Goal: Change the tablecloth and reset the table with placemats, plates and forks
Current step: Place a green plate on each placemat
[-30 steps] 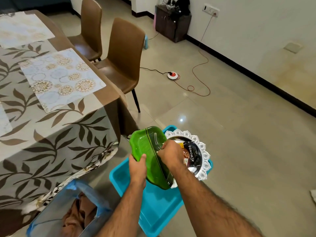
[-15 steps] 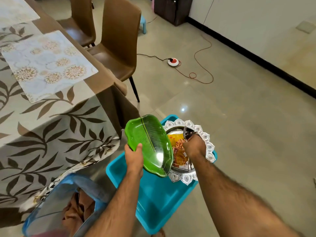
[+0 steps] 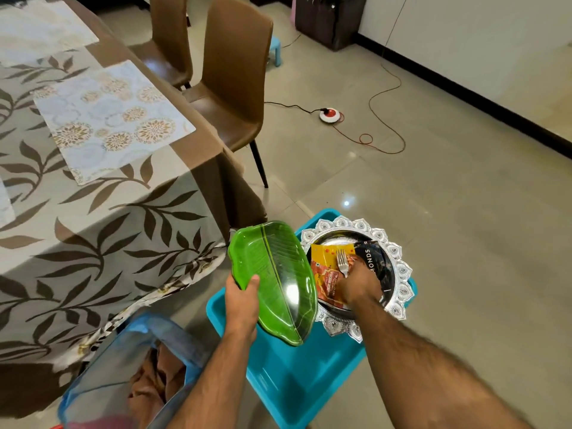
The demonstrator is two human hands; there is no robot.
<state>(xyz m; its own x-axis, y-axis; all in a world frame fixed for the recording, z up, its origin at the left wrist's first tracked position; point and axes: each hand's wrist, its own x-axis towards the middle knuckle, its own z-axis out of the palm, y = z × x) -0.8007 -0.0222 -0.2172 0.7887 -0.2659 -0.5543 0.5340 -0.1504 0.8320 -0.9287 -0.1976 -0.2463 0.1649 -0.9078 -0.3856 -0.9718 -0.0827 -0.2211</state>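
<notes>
Take the turquoise tray on the floor as your landmark. Far to its left and above it stands the table, covered by a leaf-patterned tablecloth that drapes over the edge nearest you. A floral placemat lies flat on the cloth, and a second placemat sits beyond it toward the far end. Just left of the tray, close to you, is a blue mesh basket with brown fabric bunched inside.

Over the tray's left side, your left hand holds a green leaf-shaped plate by its near-left rim — thumb on top, the other fingers hidden underneath. The plate is tilted and lifted clear of the tray.

At the tray's far right corner sits a silver platter with a scalloped edge; it carries a yellow-and-red snack packet and a dark almond packet. Your right hand is down in that platter, fingers curled round the handle of a fork whose tines point away from you — the handle itself is hidden in the hand.

Behind the tray, two brown chairs stand at the table's side. Beyond the tray to its right, a red cable curls across the floor to a round red-and-white socket.
</notes>
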